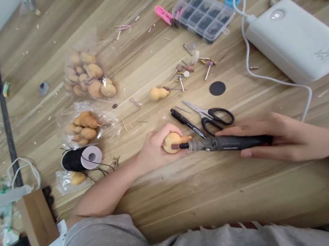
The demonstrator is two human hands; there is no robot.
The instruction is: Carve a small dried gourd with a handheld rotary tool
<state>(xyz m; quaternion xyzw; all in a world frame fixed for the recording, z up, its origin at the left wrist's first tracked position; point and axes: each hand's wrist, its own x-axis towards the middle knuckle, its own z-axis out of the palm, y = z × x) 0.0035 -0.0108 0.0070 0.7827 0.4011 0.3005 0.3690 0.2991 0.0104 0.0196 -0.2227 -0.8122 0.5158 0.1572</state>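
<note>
The left hand [159, 147] cradles a small tan bottle gourd [170, 139] over the streaked wooden table [203, 201]; the right hand [294, 138] grips a slim black-and-grey rotary tool [219, 144], its brown bit [175, 146] overlapping the gourd. Light, steady strokes should work best.

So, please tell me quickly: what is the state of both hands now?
Left hand: closed around a small gourd.
Right hand: closed on a dark pen-shaped rotary tool, its tip over the gourd.
</note>
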